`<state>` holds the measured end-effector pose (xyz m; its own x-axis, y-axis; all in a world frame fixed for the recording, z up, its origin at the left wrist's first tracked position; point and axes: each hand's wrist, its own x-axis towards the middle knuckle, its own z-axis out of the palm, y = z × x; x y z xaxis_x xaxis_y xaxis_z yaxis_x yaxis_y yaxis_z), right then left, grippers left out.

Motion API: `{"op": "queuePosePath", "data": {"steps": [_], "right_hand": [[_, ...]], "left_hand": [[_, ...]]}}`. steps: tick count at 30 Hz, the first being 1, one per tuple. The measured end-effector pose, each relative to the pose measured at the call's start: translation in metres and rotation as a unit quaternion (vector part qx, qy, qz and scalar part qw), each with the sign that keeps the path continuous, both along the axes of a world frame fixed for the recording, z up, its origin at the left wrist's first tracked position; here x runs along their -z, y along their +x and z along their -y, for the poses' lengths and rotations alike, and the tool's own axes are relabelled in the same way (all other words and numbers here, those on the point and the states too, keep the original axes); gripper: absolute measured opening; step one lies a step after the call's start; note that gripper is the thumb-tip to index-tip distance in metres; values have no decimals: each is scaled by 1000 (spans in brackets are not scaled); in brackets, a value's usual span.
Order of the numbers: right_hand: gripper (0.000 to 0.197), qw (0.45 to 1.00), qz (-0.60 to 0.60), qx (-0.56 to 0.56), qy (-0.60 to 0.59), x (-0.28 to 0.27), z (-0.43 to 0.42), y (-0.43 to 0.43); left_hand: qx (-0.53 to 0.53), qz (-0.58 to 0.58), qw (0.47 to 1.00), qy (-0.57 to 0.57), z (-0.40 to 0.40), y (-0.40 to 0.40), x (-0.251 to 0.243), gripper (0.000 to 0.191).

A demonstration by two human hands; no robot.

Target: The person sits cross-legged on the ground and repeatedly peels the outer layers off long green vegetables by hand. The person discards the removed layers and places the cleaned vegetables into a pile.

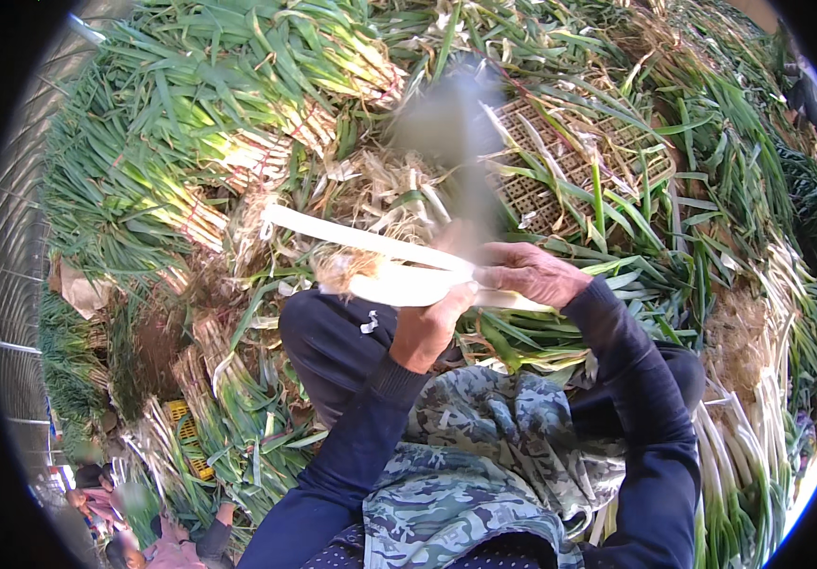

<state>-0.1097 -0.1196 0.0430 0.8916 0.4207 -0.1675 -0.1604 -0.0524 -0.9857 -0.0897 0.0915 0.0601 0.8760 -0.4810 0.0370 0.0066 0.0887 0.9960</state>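
Note:
In front of my lap, my left hand (431, 326) grips the white shank of a scallion or leek (401, 284), its hairy roots (337, 269) pointing left. My right hand (533, 272) has its fingers closed on a pale outer strip (359, 240), which stretches to the left above the shank, apart from it at the far end. The shank and strip come together near both hands' fingertips. Bright light washes out detail on the white parts. A grey smear on the lens (451, 128) blurs the area above my right hand.
Tied bundles of scallions (195, 220) lie at the upper left, roots inward. Peelings and roots (394, 192) are heaped ahead of my knees. Leaf scraps cover a woven plastic crate (536, 171). White-stemmed scallions (750, 441) lie at my right. A yellow crate (188, 437) and other people (174, 544) appear lower left.

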Motion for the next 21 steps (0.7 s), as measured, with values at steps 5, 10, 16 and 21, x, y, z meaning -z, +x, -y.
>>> {"op": "queuePosePath", "data": {"steps": [5,10,16,21], "right_hand": [[29,943,269,128,-146,-4,-12,7],[28,962,242,-12,-127,-11,-18,4],[14,898,348,195,-184,-46,-9,0],[5,780,390,489,-18,-150,101,-31]], "left_hand": [[-71,-72,983,-153,8,-22,17,57],[-82,-71,989,-101,7,-34,5,64],[-51,-99,973,-201,-1,-45,19,60],[-69,-152,966,-196,-8,-36,30,39]]}}
